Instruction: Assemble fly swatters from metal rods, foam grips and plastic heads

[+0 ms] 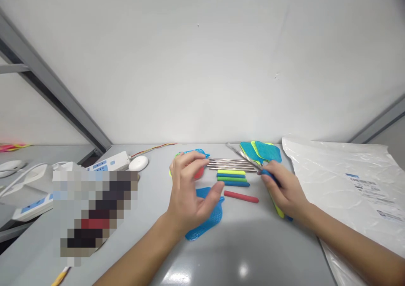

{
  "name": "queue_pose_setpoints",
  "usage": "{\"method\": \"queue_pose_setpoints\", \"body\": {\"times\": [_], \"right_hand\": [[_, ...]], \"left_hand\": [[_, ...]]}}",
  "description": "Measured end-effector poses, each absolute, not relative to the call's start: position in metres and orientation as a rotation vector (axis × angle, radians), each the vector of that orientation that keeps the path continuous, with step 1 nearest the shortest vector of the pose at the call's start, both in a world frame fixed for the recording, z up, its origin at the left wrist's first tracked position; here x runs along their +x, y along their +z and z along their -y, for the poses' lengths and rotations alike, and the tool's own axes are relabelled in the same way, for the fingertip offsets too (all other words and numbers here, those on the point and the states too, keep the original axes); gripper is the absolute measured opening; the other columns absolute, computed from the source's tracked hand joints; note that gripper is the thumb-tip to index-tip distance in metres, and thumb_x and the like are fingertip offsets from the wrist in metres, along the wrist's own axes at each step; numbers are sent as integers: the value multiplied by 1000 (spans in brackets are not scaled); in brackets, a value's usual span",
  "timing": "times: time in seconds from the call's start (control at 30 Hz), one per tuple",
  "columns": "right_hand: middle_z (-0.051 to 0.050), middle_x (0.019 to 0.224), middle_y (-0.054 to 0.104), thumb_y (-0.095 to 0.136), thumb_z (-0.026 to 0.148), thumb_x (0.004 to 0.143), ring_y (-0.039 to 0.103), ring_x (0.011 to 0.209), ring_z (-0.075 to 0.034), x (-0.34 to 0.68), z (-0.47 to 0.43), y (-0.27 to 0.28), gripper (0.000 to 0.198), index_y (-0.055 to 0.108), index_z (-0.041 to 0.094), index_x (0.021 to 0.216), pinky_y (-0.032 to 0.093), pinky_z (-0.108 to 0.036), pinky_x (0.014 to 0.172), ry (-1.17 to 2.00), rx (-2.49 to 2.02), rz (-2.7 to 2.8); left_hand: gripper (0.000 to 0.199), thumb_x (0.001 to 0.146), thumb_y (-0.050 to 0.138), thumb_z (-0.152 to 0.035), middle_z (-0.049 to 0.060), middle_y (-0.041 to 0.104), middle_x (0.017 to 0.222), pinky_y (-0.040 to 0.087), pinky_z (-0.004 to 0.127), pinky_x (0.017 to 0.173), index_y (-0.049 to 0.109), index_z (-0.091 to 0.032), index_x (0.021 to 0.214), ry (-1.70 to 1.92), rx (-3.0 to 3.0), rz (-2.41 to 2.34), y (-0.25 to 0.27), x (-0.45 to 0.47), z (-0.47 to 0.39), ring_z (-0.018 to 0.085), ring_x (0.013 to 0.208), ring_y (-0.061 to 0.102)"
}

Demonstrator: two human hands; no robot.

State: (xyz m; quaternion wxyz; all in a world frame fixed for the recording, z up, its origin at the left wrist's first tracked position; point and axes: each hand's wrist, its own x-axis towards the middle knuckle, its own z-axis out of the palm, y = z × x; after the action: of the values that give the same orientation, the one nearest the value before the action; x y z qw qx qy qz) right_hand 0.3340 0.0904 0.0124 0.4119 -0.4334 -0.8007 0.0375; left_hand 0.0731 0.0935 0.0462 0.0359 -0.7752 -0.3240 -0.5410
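My right hand [284,189] is closed round a blue handle [268,175] with a shiny metal rod [244,154] sticking out up and to the left. My left hand [191,189] has its fingers spread and holds nothing. Below it lies a blue perforated fly swatter head [207,218], partly covered by the hand. Behind its fingers are more swatter heads, among them a red one [199,174]. Between my hands lie several metal rods [232,163] side by side. Several coloured handles sit nearer me, with a red handle [241,196] apart at an angle.
Blue and yellow-green swatter heads [268,151] lie at the back right; a yellow handle [279,210] shows under my right hand. A white plastic mailer [341,184] covers the right side. Left are a power strip [112,161], a white round object [138,163] and a pixelated patch.
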Motion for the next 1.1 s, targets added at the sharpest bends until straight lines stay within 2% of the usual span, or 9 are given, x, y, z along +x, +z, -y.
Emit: {"method": "queue_pose_setpoints", "body": {"times": [0.07, 0.17, 0.27, 0.37, 0.47, 0.63, 0.93, 1.03, 1.1], "right_hand": [[-3, 86, 53, 37, 30, 97, 50, 80, -19, 333, -89, 15, 19, 55, 23, 98, 39, -32, 71, 230, -1150, 1825], [-1, 84, 48, 35, 38, 98, 47, 76, -17, 328, -88, 18, 24, 56, 26, 100, 38, -31, 71, 381, -1196, 1600], [2, 74, 42, 38, 47, 97, 41, 68, -15, 324, -89, 18, 27, 56, 28, 103, 36, -28, 65, 644, -1253, 1398], [3, 69, 39, 41, 52, 94, 39, 64, -14, 322, -94, 18, 31, 56, 28, 106, 36, -26, 60, 920, -1224, 1247], [3, 72, 43, 48, 53, 91, 41, 64, -13, 323, -98, 20, 32, 56, 27, 109, 37, -24, 57, 1024, -1205, 1231], [1, 81, 49, 54, 47, 89, 49, 72, -13, 324, -99, 23, 30, 53, 24, 108, 43, -24, 61, 972, -1192, 1363], [0, 89, 59, 58, 34, 89, 53, 70, -13, 321, -92, 13, 48, 33, 28, 129, 48, -28, 67, 881, -1105, 1562], [0, 91, 60, 59, 32, 88, 53, 67, -12, 319, -87, 13, 52, 31, 29, 132, 49, -30, 69, 896, -1122, 1658], [-1, 92, 60, 58, 30, 89, 55, 70, -13, 317, -84, 13, 53, 30, 29, 134, 50, -32, 72, 895, -1117, 1730]], "left_hand": [[29, 84, 59, -20, 9, 54, 109, 43, 43, 86, 52, -21, 112, -1543, -2525, 984, 45, 73, -93, 23, 100, 51], [12, 87, 57, -25, 8, 56, 112, 42, 42, 86, 62, -22, 98, -1015, -2839, 898, 39, 82, -90, 23, 99, 49], [18, 89, 56, -36, 8, 53, 122, 41, 45, 90, 66, -22, 90, -608, -3002, 860, 31, 94, -87, 26, 104, 47], [26, 89, 55, -44, 8, 55, 121, 34, 52, 99, 66, -22, 94, -432, -3009, 873, 24, 99, -88, 28, 109, 46], [31, 89, 53, -48, 7, 58, 112, 28, 55, 103, 65, -22, 102, -395, -2976, 944, 23, 96, -92, 27, 106, 48], [30, 91, 50, -46, 6, 60, 102, 32, 53, 100, 65, -21, 99, -388, -2961, 1011, 25, 89, -99, 25, 100, 49], [27, 93, 48, -43, 4, 58, 95, 28, 54, 103, 66, -23, 95, -455, -2938, 1024, 28, 84, -101, 23, 98, 49], [28, 94, 47, -42, 4, 59, 97, 24, 56, 104, 67, -23, 93, -498, -2935, 1042, 27, 84, -101, 24, 99, 49], [27, 94, 47, -42, 5, 59, 105, 23, 58, 105, 66, -24, 100, -558, -2942, 1056, 28, 86, -100, 24, 102, 50]]}}
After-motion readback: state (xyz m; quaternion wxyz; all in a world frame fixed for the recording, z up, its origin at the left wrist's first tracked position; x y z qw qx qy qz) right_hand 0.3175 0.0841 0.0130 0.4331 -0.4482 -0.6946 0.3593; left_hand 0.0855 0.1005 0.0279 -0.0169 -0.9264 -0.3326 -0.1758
